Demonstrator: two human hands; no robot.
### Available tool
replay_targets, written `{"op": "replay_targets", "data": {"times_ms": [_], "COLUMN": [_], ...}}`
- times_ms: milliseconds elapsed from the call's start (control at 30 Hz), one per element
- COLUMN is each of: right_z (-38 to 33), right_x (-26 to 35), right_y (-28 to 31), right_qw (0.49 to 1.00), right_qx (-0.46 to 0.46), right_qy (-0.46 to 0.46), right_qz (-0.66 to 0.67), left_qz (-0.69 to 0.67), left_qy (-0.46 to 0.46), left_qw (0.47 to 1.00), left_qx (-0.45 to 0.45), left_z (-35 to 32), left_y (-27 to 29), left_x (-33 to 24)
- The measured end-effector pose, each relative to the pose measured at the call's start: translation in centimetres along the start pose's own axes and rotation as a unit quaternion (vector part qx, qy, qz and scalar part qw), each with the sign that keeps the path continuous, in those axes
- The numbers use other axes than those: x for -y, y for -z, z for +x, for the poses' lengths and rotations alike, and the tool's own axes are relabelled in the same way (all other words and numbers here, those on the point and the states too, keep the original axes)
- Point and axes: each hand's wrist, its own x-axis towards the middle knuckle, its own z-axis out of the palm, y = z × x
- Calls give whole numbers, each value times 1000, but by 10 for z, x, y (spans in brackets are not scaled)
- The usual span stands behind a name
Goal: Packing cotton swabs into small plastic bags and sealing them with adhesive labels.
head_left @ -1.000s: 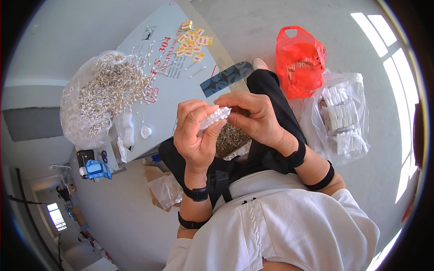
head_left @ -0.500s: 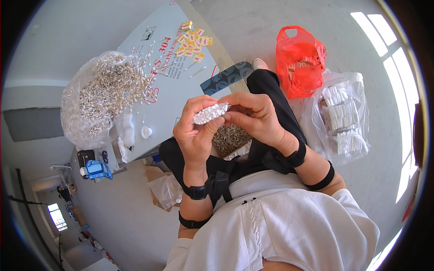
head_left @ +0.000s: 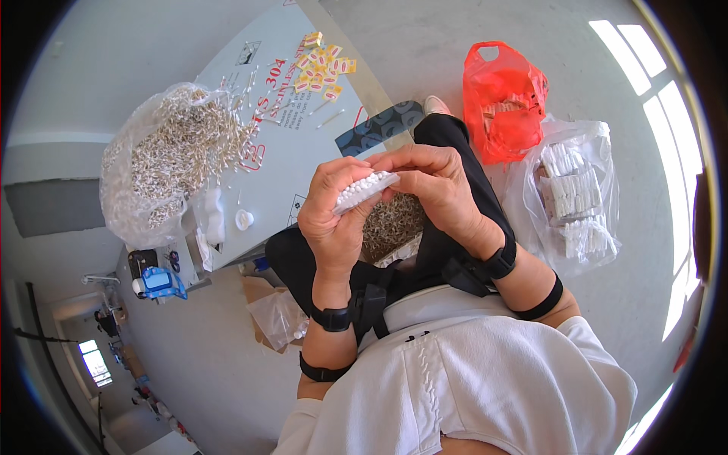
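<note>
We are in a pale room with a smooth grey floor (head_left: 220,356), and bright patches of light fall along its right side. Nearest us is the white top (head_left: 485,379), and above it both hands meet in front of the lap. The left hand (head_left: 332,205) is curled closed around a packet of cotton swabs (head_left: 364,191), which lies slanted between its thumb below and its bent fingers above, the round white tips facing up at us. The right hand (head_left: 440,189) has thumb and fingers nearly together, pinching the packet's right end, so the packet bridges the two sets of fingertips. Just beneath, between the black-trousered legs (head_left: 472,163), we see a container of loose swabs (head_left: 390,227), partly hidden by the hands. To the left stands the grey table (head_left: 277,193), with a small round white item (head_left: 243,220) near its edge and a large clear bag (head_left: 121,171) heaped with swabs. Further along it lie small yellow boxes (head_left: 322,72) in a loose cluster. Off to the right, a clear bag of white bundles (head_left: 572,197) rests beside a red plastic bag (head_left: 504,83). Farthest away, at lower left, a window (head_left: 95,362) glows.
</note>
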Motion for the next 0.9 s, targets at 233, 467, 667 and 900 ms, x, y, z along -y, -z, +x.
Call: {"op": "replay_targets", "data": {"times_ms": [233, 467, 667, 900], "right_z": [2, 3, 8, 32], "right_x": [-3, -4, -11, -69], "right_y": [-2, 0, 0, 36], "right_qw": [1000, 997, 999, 984], "right_qx": [-10, 6, -17, -90], "right_qy": [15, 19, -2, -66], "right_qz": [16, 69, 35, -137], "left_qz": [37, 69, 111, 126], "left_qy": [-31, -43, -29, 98], "left_qw": [999, 997, 993, 987], "left_qx": [9, 2, 8, 26], "left_z": [2, 8, 4, -15], "left_y": [2, 6, -1, -23], "left_x": [0, -1, 32, 99]}}
